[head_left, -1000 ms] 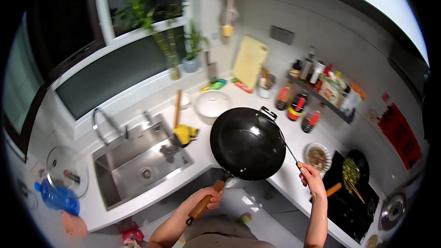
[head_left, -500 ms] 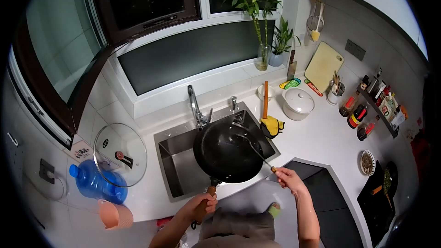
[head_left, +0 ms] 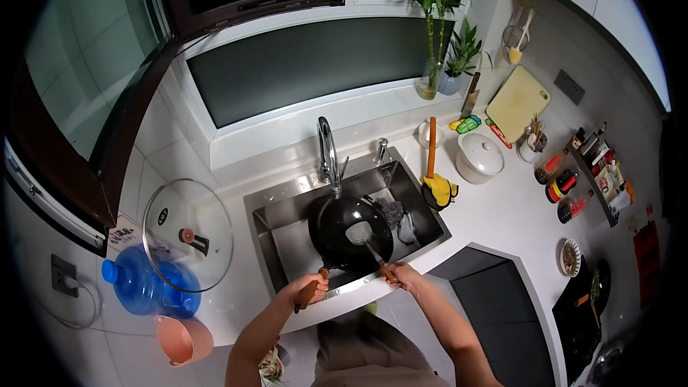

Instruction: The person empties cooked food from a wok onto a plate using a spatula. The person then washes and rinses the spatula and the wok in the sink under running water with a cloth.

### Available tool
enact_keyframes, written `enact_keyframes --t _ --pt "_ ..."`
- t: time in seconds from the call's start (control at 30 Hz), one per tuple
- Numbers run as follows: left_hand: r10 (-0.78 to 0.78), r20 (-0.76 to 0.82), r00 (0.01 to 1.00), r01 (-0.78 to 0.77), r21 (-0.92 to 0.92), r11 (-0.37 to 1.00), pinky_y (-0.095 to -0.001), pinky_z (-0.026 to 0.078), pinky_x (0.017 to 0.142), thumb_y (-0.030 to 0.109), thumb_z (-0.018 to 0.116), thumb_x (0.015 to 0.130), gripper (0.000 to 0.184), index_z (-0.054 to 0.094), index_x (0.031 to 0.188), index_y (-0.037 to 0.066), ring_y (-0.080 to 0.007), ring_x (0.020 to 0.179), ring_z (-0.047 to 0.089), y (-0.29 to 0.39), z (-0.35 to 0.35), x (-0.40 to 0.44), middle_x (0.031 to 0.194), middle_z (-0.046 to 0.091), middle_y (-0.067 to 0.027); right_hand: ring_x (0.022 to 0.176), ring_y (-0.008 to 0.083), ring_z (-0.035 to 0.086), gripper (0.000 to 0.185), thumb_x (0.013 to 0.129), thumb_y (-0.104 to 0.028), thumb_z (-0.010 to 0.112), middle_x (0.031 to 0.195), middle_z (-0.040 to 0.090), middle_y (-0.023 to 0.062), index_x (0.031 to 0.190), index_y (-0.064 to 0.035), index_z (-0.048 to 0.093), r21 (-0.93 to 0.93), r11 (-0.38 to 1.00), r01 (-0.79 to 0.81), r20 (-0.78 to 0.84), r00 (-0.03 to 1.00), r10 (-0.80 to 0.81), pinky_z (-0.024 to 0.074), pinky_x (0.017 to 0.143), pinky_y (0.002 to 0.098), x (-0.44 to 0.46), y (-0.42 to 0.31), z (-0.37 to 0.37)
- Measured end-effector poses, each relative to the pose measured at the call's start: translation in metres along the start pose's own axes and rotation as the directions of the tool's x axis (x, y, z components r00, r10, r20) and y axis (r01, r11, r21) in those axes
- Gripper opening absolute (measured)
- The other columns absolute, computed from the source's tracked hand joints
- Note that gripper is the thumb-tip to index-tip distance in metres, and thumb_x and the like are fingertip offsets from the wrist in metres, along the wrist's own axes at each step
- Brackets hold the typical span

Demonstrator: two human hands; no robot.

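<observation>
My left hand (head_left: 309, 291) is closed around the wooden handle of a black wok (head_left: 331, 245). The wok sits down in the stainless steel sink (head_left: 266, 242), beneath the spout of the faucet (head_left: 327, 145). Gripped in my right hand (head_left: 403, 276) is a wok spatula (head_left: 360, 233) with a wooden handle. Its metal blade is inside the wok, over the dark inner surface. Whether water is running cannot be made out. A grey scrubber (head_left: 391, 213) and a grey cloth (head_left: 406, 229) lie in the sink right of the wok.
A glass lid (head_left: 188, 236) and a blue water jug (head_left: 147, 283) stand left of the sink, near a pink basket (head_left: 184, 341). On the right counter are a wooden-handled yellow tool (head_left: 438, 191), a white lidded pot (head_left: 479, 158) and a small bowl (head_left: 570, 257).
The wok has gone down into the sink, under the faucet spout. My right hand has moved closer to my left, and the spatula blade now faces up. The view has shifted.
</observation>
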State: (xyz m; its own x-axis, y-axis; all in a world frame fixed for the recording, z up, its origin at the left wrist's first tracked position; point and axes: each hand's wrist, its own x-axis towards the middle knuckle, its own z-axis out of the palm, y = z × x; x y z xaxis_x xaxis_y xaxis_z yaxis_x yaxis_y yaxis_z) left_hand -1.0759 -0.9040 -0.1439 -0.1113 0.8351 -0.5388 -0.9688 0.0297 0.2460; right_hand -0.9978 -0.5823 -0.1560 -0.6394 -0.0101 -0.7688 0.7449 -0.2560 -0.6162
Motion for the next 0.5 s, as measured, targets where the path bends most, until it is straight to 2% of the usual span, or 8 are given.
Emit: enact_keyframes --t 0.2,0.27,0.3,0.33,0.37,0.4,0.47,0.5 --pt "-0.098 -0.255 0.962 0.168 0.269 0.948 -0.0229 0.043 0.051 0.016 0.058 0.079 0.012 0.049 0.076 0.008 -0.0108 0.053 0.049 0.031 -0.068 0.012 0.063 0.049 -0.001 0.06 0.0144 0.06 0.027 0.093 -0.029 0.054 0.077 0.065 0.0083 0.104 -0.005 0.055 0.046 0.998 -0.031 -0.038 0.999 0.033 0.0515 0.046 0.0249 0.032 0.01 0.029" --pt "0.079 -0.501 0.862 0.395 0.761 0.515 -0.0283 0.048 0.057 0.023 0.057 0.08 0.018 0.057 0.083 0.005 -0.015 0.059 0.056 0.042 -0.078 0.02 0.071 0.06 -0.0063 0.061 0.0156 0.061 0.026 0.092 -0.03 0.055 0.077 0.065 0.0077 0.104 -0.0071 0.055 0.107 0.992 -0.065 -0.044 0.997 0.07 0.0528 0.05 0.026 0.044 0.009 0.036" --pt "0.075 -0.5 0.863 0.397 0.762 0.512 -0.0283 0.048 0.057 0.023 0.057 0.08 0.018 0.057 0.083 0.005 -0.015 0.059 0.056 0.043 -0.081 0.028 0.071 0.06 -0.0063 0.064 0.0172 0.062 0.026 0.092 -0.031 0.055 0.078 0.065 0.0088 0.103 -0.0069 0.055 0.134 0.989 -0.067 -0.057 0.995 0.076 0.0539 0.054 0.0267 0.047 0.009 0.041" --pt "0.313 -0.5 0.808 0.499 0.862 0.089 -0.0316 0.049 0.061 0.029 0.055 0.081 0.027 0.06 0.09 0.003 -0.0176 0.064 0.06 0.039 -0.085 0.038 0.078 0.064 -0.0098 0.064 0.0172 0.062 0.026 0.092 -0.031 0.055 0.078 0.065 0.0088 0.103 -0.0069 0.055 0.134 0.989 -0.07 -0.061 0.995 0.079 0.0539 0.054 0.0267 0.053 0.009 0.045" --pt "0.524 -0.379 0.763 0.591 0.738 -0.327 -0.0349 0.051 0.066 0.035 0.054 0.083 0.036 0.062 0.097 0.002 -0.0203 0.069 0.063 0.04 -0.081 0.046 0.086 0.068 -0.0132 0.066 0.018 0.062 0.026 0.092 -0.031 0.055 0.079 0.065 0.0097 0.102 -0.0066 0.055 0.178 0.981 -0.073 -0.058 0.995 0.085 0.0543 0.055 0.0277 0.062 0.009 0.048" --pt "0.522 -0.378 0.764 0.589 0.74 -0.325 -0.0349 0.051 0.066 0.035 0.054 0.083 0.036 0.062 0.097 0.002 -0.0203 0.069 0.063 0.039 -0.077 0.059 0.086 0.068 -0.0132 0.067 0.0188 0.063 0.026 0.092 -0.031 0.055 0.081 0.065 0.0106 0.101 -0.0064 0.054 0.223 0.972 -0.077 -0.054 0.994 0.091 0.0548 0.057 0.0287 0.071 0.011 0.049" --pt "0.681 -0.317 0.66 0.449 0.893 -0.02 -0.0375 0.051 0.072 0.046 0.05 0.084 0.053 0.061 0.108 0.0 -0.0235 0.078 0.066 0.034 -0.049 0.09 0.096 0.068 -0.0164 0.068 0.0194 0.063 0.029 0.092 -0.031 0.055 0.084 0.066 0.0114 0.106 -0.006 0.054 0.219 0.973 -0.078 0.009 0.997 0.078 0.055 0.058 0.0302 0.085 0.013 0.048" --pt "0.531 -0.493 0.689 0.34 0.868 0.363 -0.0369 0.051 0.073 0.049 0.05 0.084 0.055 0.061 0.107 0.0 -0.024 0.079 0.065 0.033 -0.032 0.109 0.093 0.069 -0.0165 0.069 0.02 0.064 0.032 0.092 -0.032 0.055 0.086 0.067 0.0123 0.11 -0.0055 0.054 0.214 0.974 -0.075 0.073 0.995 0.061 0.0551 0.059 0.0316 0.089 0.015 0.044"
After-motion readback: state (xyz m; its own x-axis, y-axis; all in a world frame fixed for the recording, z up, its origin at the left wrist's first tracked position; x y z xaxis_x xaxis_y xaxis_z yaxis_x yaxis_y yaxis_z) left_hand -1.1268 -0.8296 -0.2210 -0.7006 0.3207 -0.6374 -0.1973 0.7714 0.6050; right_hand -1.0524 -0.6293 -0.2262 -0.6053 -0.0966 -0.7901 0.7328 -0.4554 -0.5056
